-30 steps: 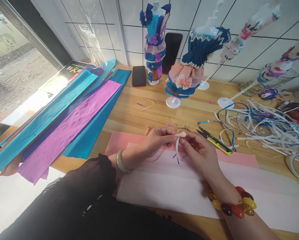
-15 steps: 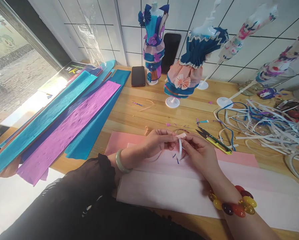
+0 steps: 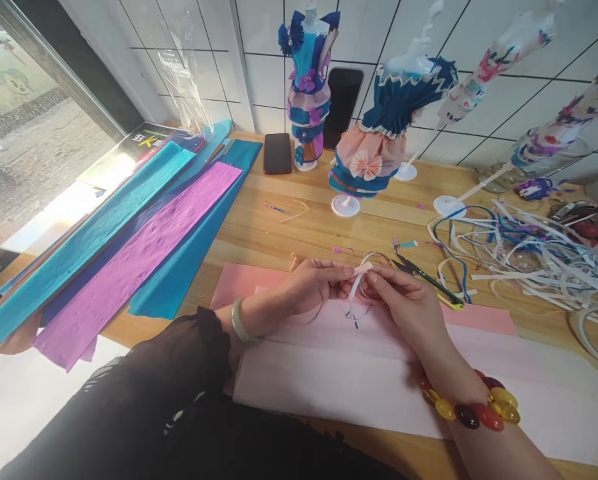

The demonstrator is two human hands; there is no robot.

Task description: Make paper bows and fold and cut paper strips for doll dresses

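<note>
My left hand [image 3: 317, 283] and my right hand [image 3: 403, 303] meet over pale pink crepe sheets [image 3: 359, 373] at the table's near edge. Together they pinch a small pink paper piece [image 3: 363, 268]. A thin white strip [image 3: 353, 293] hangs down from it between the fingers. The left wrist wears a pale green bangle, the right a bracelet of coloured beads. Both hands are closed in a pinch. Yellow-handled snips [image 3: 431, 283] lie just right of my right hand.
Long crepe sheets in turquoise and purple [image 3: 129, 247] lie at the left. Paper-dressed mannequins [image 3: 306, 80] [image 3: 379, 140] and a phone [image 3: 277, 152] stand at the back. A tangle of white and blue strips [image 3: 533, 253] fills the right side of the wooden table [image 3: 289, 233].
My hands stay in place. My right-hand fingers have shifted a little, and the hanging white strip has swung slightly between the frames.
</note>
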